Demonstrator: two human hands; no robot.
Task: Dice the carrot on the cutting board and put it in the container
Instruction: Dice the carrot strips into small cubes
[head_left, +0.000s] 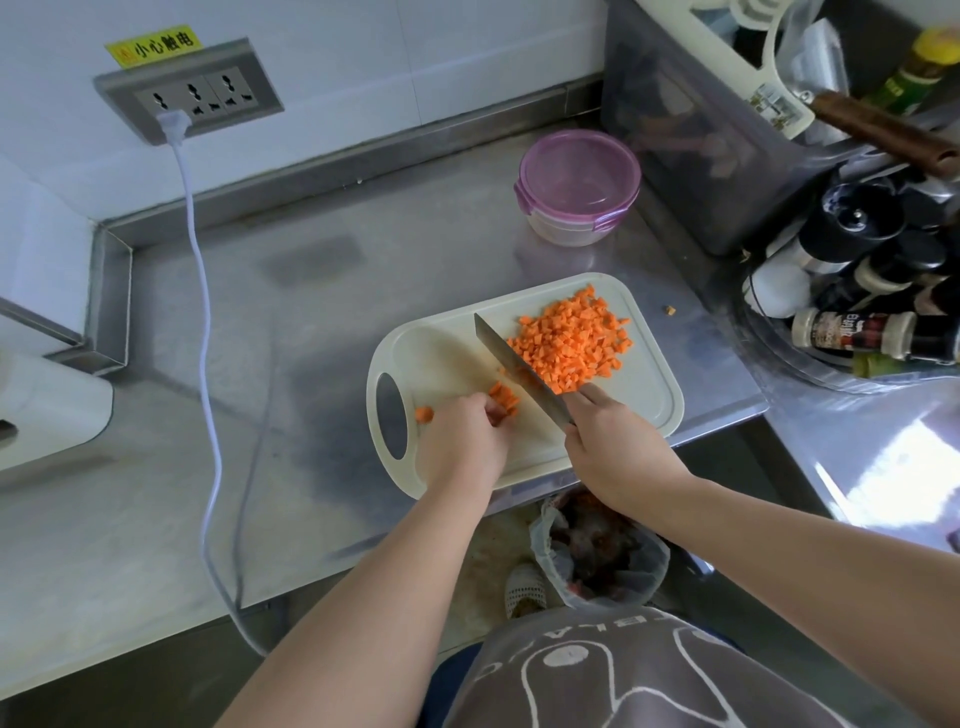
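Wall (337, 62): white tiles, upper left and top of my view.
Socket panel (189, 93): grey, upper left, one white plug (174, 124) in, yellow sticker (156, 45) above.
Counter (249, 322): bare steel, raised lip at the wall.
Cable (200, 291): white, trails down the counter's left part.
Light: I see glare (898, 462) on steel, right edge.

Brushed steel counter (260, 322), dull sheen; matt cream plastic board (447, 358); shiny metal knife (498, 348); glossy translucent plastic container (566, 234).
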